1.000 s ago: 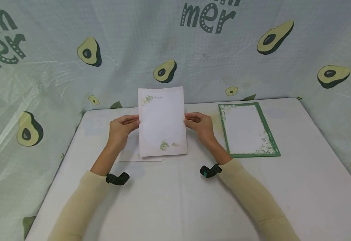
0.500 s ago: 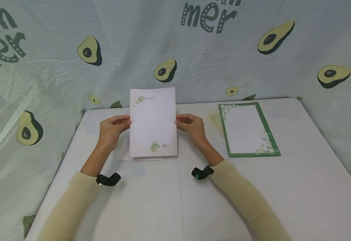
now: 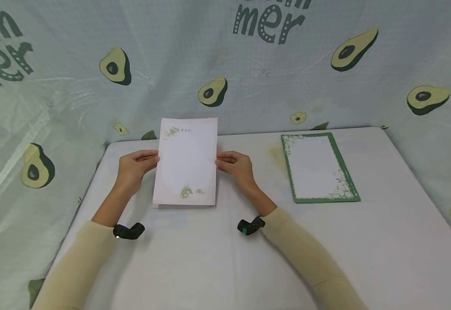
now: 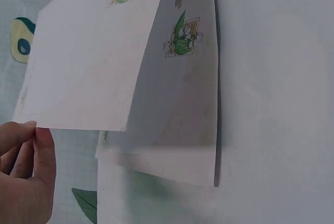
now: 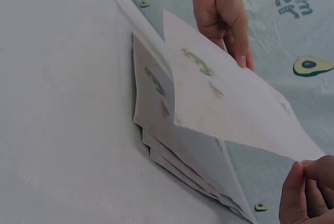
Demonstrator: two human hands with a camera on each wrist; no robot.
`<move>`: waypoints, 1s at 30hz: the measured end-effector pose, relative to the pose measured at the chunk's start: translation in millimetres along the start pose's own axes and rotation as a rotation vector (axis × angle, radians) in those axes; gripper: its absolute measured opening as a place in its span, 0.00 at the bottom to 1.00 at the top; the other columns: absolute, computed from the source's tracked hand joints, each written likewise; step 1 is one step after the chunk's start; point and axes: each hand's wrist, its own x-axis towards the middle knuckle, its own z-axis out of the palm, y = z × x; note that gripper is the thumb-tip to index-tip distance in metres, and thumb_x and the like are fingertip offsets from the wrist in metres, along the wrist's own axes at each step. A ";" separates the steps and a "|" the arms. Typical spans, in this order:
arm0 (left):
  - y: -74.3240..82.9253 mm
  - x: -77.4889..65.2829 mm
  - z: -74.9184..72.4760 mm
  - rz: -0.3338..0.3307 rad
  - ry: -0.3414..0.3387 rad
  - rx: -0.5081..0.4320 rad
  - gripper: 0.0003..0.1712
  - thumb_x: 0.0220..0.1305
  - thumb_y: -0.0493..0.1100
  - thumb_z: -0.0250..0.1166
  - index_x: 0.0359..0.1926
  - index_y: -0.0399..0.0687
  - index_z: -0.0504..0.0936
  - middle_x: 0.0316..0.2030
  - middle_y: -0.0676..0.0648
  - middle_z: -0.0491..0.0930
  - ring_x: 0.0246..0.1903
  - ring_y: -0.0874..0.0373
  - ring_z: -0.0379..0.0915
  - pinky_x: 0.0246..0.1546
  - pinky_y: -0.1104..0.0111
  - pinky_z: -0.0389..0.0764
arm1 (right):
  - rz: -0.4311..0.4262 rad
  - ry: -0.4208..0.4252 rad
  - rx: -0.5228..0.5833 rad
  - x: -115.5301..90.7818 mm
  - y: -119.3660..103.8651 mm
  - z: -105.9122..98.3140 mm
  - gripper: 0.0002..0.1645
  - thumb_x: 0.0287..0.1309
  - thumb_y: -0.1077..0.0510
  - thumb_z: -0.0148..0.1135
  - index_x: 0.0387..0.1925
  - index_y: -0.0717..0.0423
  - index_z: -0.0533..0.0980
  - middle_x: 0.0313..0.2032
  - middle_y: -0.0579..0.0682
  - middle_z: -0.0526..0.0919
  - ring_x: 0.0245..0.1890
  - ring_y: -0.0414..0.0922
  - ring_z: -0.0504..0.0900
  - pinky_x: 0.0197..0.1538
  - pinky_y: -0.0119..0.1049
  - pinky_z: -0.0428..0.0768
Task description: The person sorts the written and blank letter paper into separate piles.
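Note:
A pale sheet of paper (image 3: 186,159) with small green plant prints near its top left and bottom is held up between both hands. My left hand (image 3: 132,170) pinches its left edge between thumb and fingers. At the opposite edge, my right hand (image 3: 236,168) pinches it the same way. Below the sheet lies a slightly fanned stack of matching paper (image 5: 156,93), mostly covered by it in the head view. The left wrist view shows a gap between the raised sheet and the stack's top page (image 4: 177,104).
On the right side of the white table (image 3: 225,258) lies paper with a green floral border (image 3: 318,168). A curtain (image 3: 163,56) printed with avocados stands behind the table's back edge. Each wrist wears a black camera, the left one (image 3: 128,231) and the right one (image 3: 250,225).
Both hands have carried the sheet leftward and slightly down, so that it now sits over the stack. The green-bordered paper has stayed in place.

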 end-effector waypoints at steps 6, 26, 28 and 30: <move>-1.9 0.0 -6.8 -0.029 0.007 -0.007 0.20 0.66 0.32 0.69 0.57 0.28 0.79 0.38 0.54 0.85 0.40 0.65 0.84 0.47 0.75 0.85 | -0.003 -0.005 -0.015 1.1 0.4 10.7 0.14 0.59 0.70 0.70 0.47 0.71 0.82 0.43 0.65 0.86 0.36 0.42 0.88 0.47 0.36 0.88; -10.1 5.6 -14.4 -0.072 0.002 -0.106 0.14 0.66 0.30 0.68 0.52 0.33 0.83 0.35 0.55 0.87 0.38 0.66 0.85 0.45 0.75 0.85 | 0.033 0.027 -0.054 1.0 8.2 21.5 0.12 0.59 0.70 0.70 0.46 0.68 0.83 0.43 0.62 0.87 0.39 0.43 0.88 0.48 0.35 0.88; -12.0 6.9 -15.4 -0.078 0.003 -0.100 0.14 0.66 0.30 0.68 0.52 0.33 0.83 0.35 0.55 0.88 0.38 0.66 0.85 0.45 0.76 0.85 | 0.031 0.025 -0.053 1.2 9.8 21.8 0.13 0.59 0.70 0.70 0.46 0.68 0.83 0.43 0.63 0.87 0.39 0.44 0.88 0.47 0.35 0.88; -13.8 7.9 -16.1 -0.081 0.004 -0.088 0.13 0.65 0.31 0.69 0.51 0.36 0.84 0.36 0.55 0.88 0.38 0.66 0.85 0.45 0.76 0.85 | 0.031 0.024 -0.051 1.4 11.0 22.2 0.13 0.59 0.70 0.70 0.46 0.69 0.83 0.43 0.63 0.87 0.40 0.45 0.88 0.47 0.35 0.88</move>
